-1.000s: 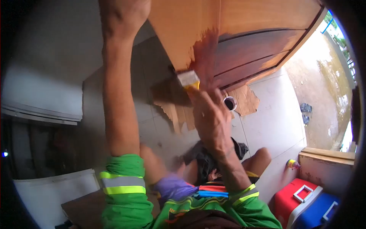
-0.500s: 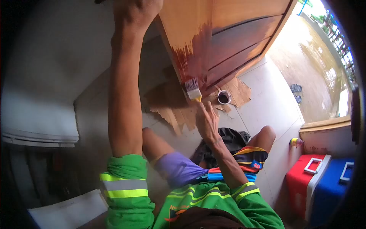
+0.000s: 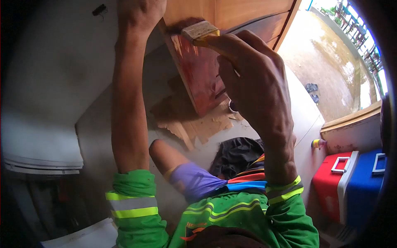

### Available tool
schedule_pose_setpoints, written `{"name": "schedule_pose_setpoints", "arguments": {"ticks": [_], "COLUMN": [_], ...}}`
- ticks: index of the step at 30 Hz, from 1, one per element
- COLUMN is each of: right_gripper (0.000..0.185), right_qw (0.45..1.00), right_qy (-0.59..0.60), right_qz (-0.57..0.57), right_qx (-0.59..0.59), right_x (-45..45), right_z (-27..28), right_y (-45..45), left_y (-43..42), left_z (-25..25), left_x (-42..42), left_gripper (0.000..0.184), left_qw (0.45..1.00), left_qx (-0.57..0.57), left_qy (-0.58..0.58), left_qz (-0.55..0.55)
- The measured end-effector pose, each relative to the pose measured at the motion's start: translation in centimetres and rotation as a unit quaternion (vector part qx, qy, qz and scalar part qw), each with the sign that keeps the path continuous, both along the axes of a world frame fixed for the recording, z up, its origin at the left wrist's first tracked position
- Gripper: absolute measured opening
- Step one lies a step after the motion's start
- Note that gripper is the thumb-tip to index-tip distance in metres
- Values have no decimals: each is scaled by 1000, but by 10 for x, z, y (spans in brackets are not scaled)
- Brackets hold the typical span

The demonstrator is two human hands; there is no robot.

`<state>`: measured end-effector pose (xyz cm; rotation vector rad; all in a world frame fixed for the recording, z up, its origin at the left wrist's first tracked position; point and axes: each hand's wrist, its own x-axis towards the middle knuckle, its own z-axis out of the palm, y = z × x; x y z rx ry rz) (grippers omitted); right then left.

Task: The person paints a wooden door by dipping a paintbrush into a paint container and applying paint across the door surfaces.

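My right hand (image 3: 256, 74) is closed around the yellow handle of a flat paintbrush (image 3: 200, 32). The brush's dark bristles press against the upper left part of a wooden door (image 3: 244, 10), near its edge. Below them the door carries dark reddish-brown stain, streaky at the left, while the wood above is lighter. Raised at the top of the view, my left hand (image 3: 142, 14) is beside the door's edge; its fingers are cut off or hidden. A cup (image 3: 233, 106) of dark liquid shows partly behind my right hand.
Torn cardboard (image 3: 206, 128) lies on the tiled floor under the door. Black cloth (image 3: 235, 155) is bunched between my legs. To the right are a red cooler (image 3: 328, 175), a blue cooler (image 3: 364, 186) and a small bottle (image 3: 318, 143). Slippers (image 3: 312, 91) lie outside the doorway.
My right hand has lifted the paintbrush from low on the door to higher up at its left edge. The hand now covers part of the cup. The view has shifted slightly.
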<state>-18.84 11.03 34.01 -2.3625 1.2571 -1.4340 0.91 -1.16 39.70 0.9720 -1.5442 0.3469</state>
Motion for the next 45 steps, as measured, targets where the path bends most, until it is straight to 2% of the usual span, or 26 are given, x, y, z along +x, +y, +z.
{"name": "schedule_pose_setpoints", "arguments": {"ticks": [2, 4, 6, 7, 8, 10, 11, 13, 16, 19, 23, 26, 28, 31, 35, 38, 39, 42, 43, 44, 45], "right_gripper": [31, 31, 42, 45, 50, 51, 46, 39, 51, 50, 45, 40, 37, 35, 39, 39, 38, 30, 34, 26, 19], "right_qw": [1000, 997, 999, 999, 999, 999, 998, 996, 994, 999, 989, 997, 997, 988, 999, 989, 982, 979, 964, 949, 954], "right_qy": [-28, -79, -15, -29, 2, 9, -9, -46, -58, -6, 82, -11, -74, -108, 26, 139, 174, 195, 265, 308, 228], "right_qz": [-6, -14, -13, 21, 29, 22, 12, -7, 15, 35, 32, 20, 11, 13, 28, 34, 24, 33, 0, -10, 100], "right_qx": [-9, -10, -39, 25, 18, 43, 54, 79, -86, -9, 116, 78, 3, -114, -35, 45, 70, -52, -6, -69, -167], "right_x": [-2, 1, 10, 12, 8, 1, -2, -7, -1, 7, -13, -22, -22, -12, -12, -38, -44, -46, -43, -37, -48], "right_z": [-4, -31, -85, -114, -148, -146, -136, -82, -57, -115, -166, -95, -38, -17, -94, -101, -78, -9, 27, 59, 62], "right_y": [2, 1, -19, -26, -35, -15, -10, 6, -18, -36, -18, -4, -10, -44, -64, -51, -47, -76, -84, -91, -131], "left_y": [-1, -8, -7, -6, -6, -5, -4, -2, 15, 13, -3, 0, 8, 6, 4, 13, 10, 6, 7, 8, 10], "left_z": [0, -1, -3, -1, 0, 1, 4, 7, 48, 74, 66, 67, 67, 68, 68, 68, 69, 65, 65, 67, 68], "left_x": [1, 5, 6, 4, 1, 2, 3, 9, 12, 12, 18, 12, 9, 11, 9, 4, 3, 3, 2, 5, 5], "left_gripper": [59, 59, 59, 59, 61, 63, 63, 61, 57, 52, 55, 55, 55, 56, 56, 55, 55, 55, 55, 56, 56], "left_qw": [1000, 1000, 1000, 1000, 1000, 998, 999, 1000, 997, 997, 998, 1000, 999, 1000, 997, 999, 999, 999, 998, 997, 998], "left_qx": [2, -2, 0, -1, 4, 10, 7, 7, 71, 45, -45, -1, 24, 6, -54, -11, -17, -36, -48, -58, -28], "left_qy": [-5, -12, -7, -4, 5, 24, 12, -10, -23, -49, -45, -17, -23, -23, -55, -43, -33, -21, -30, -37, -28], "left_qz": [3, 11, 8, 3, -21, -64, -52, -28, -25, -36, 13, 3, 25, 18, -5, -26, -11, 22, 26, 32, 45]}}
